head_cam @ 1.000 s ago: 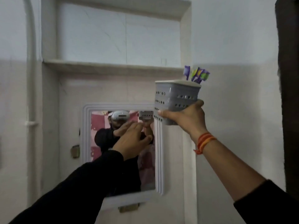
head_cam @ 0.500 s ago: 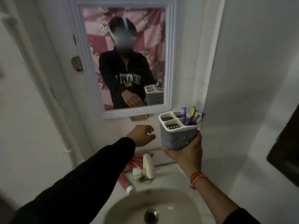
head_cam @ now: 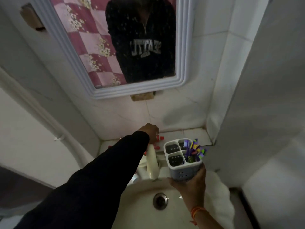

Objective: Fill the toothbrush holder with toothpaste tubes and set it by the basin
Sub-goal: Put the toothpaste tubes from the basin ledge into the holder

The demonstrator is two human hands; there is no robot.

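Note:
My right hand (head_cam: 189,185) grips the underside of a grey perforated toothbrush holder (head_cam: 182,173) and holds it upright above the basin (head_cam: 142,210). It has several compartments; one carries purple and green toothbrushes (head_cam: 195,149), the others look empty. My left hand (head_cam: 148,129), in a black sleeve, is down on the ledge behind the tap, its fingers bent over red toothpaste tubes (head_cam: 159,138). The back of that hand hides the fingers, so a grip does not show. More red tubes lie partly hidden under my forearm.
A cream tap (head_cam: 152,162) stands between my two hands. A white-framed mirror (head_cam: 184,47) hangs above the ledge. A white cloth (head_cam: 217,192) lies right of the basin, with a wall close beyond. The drain (head_cam: 160,200) sits mid-basin.
My view has tilted down from the mirror to the basin. The holder came down from head height to just above the basin, and my left hand dropped onto the red tubes.

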